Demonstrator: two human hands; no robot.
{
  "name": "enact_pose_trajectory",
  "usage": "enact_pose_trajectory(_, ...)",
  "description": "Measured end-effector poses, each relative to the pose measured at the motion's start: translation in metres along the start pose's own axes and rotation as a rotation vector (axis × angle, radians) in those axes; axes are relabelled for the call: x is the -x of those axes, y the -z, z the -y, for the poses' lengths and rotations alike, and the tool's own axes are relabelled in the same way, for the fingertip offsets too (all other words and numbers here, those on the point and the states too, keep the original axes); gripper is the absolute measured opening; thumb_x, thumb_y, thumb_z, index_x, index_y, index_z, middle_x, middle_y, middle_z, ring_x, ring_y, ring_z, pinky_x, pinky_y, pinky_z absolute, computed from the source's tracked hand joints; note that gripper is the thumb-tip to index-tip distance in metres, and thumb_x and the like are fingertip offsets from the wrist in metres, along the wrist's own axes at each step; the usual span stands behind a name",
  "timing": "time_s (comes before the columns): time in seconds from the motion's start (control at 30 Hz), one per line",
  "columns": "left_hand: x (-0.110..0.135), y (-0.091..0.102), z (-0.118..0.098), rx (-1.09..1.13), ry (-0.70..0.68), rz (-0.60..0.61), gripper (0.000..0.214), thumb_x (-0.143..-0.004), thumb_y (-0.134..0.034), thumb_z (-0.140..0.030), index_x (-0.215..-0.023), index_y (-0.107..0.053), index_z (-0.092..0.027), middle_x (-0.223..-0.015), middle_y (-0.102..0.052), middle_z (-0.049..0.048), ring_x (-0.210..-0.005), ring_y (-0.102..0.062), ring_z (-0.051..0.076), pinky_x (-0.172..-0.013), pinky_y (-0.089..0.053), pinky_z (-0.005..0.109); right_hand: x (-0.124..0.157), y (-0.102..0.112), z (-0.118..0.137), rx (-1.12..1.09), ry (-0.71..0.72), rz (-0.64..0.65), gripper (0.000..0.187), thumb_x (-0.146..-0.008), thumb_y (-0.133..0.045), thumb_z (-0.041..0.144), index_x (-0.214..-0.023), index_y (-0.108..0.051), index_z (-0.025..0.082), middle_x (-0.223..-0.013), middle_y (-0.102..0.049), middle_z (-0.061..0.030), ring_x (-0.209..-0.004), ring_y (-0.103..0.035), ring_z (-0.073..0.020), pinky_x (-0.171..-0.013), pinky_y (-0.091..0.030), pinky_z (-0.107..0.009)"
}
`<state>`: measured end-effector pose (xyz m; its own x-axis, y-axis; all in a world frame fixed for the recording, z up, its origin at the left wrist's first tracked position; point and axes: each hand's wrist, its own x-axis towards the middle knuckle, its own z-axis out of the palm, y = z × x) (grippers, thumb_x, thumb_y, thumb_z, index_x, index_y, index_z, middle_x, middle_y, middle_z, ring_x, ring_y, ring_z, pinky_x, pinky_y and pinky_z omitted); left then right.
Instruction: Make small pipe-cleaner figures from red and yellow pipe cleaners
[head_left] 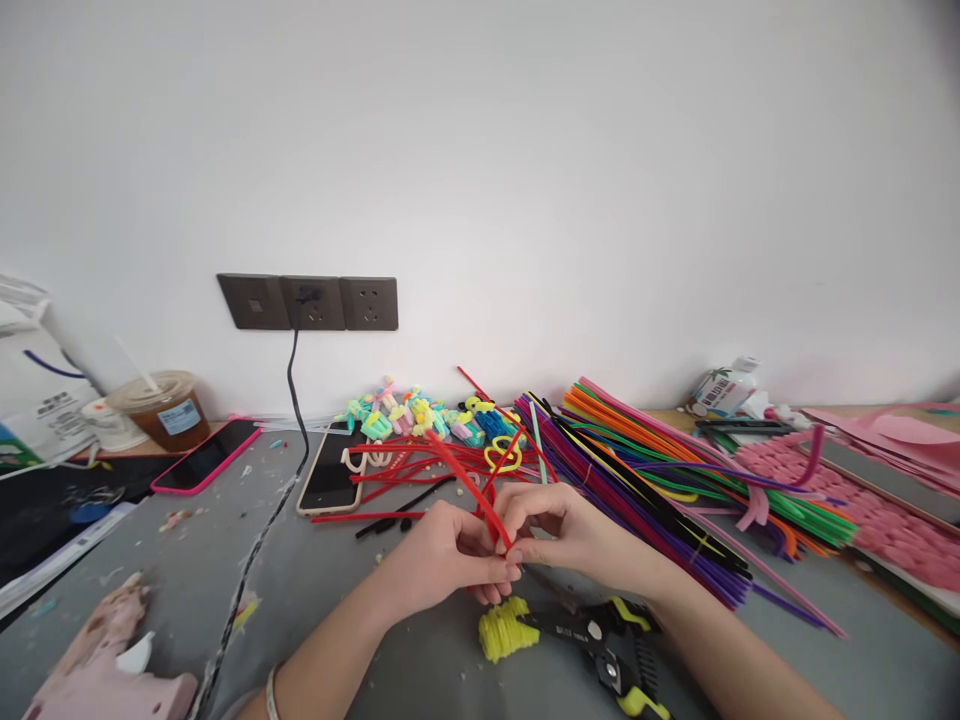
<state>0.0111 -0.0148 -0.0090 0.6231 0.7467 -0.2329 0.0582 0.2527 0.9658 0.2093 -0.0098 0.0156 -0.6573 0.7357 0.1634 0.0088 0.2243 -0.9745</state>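
Observation:
Both my hands meet over the middle of the grey table, fingers pinched round red pipe cleaners [466, 478]. My left hand [435, 555] grips them from the left, below the crossing point. My right hand [551, 525] pinches the same red stems between thumb and fingertips. One long red end sticks up and away to the left. Just below my hands lies a coiled yellow pipe cleaner piece [504, 630], touching the jaws of black and yellow pliers [604, 640]. More loose red pipe cleaners [405, 460] are spread behind my hands. My fingers hide part of the held stems.
Bundles of coloured pipe cleaners [637, 470] fill the right. Small pastel pipe cleaner figures [420, 412] stand along the wall. Phones [326, 475], an iced drink cup [166, 412] and a pink glue gun [112, 670] are on the left. A black cord [294, 390] hangs from the socket.

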Motion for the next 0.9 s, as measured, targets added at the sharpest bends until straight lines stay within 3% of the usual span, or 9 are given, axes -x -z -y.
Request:
enact_pose_trajectory(0.3, -0.001, -0.003, -0.001, 0.010, -0.047, -0.079, 0.024, -0.071, -0.077, -0.035, -0.068, -0.068, -0.013, -0.066, -0.068, 0.0033, -0.058, -0.059, 0.013, -0.061, -0.050, 0.026, -0.003, -0.004, 0.002, -0.121, -0.043, -0.088, 0.016, -0.081, -0.076, 0.029, -0.074, -0.070, 0.016, -0.076, -0.064, -0.0009, -0.068, -0.063, -0.0133, -0.067, -0.052, -0.027)
enact_pose_trajectory(0.53, -0.005, -0.007, -0.001, -0.182, -0.216, -0.269, 0.018, -0.074, -0.072, -0.031, -0.074, -0.067, -0.014, -0.068, -0.063, 0.0027, -0.062, -0.056, 0.015, -0.062, -0.049, 0.027, -0.006, -0.001, -0.008, -0.123, -0.076, -0.307, 0.025, -0.073, -0.082, 0.034, -0.069, -0.064, 0.016, -0.067, -0.064, 0.0009, -0.060, -0.061, -0.0118, -0.060, -0.051, -0.025)
enact_pose_trajectory(0.9, -0.007, -0.006, 0.002, -0.060, -0.262, -0.260, 0.029, -0.084, -0.065, -0.043, -0.083, -0.069, -0.014, -0.078, -0.068, 0.0060, -0.073, -0.061, 0.017, -0.062, -0.048, 0.024, -0.006, 0.001, -0.009, -0.155, -0.059, -0.372, 0.025, -0.072, -0.083, 0.037, -0.074, -0.067, 0.017, -0.068, -0.069, -0.0011, -0.063, -0.065, -0.0147, -0.064, -0.056, -0.027)
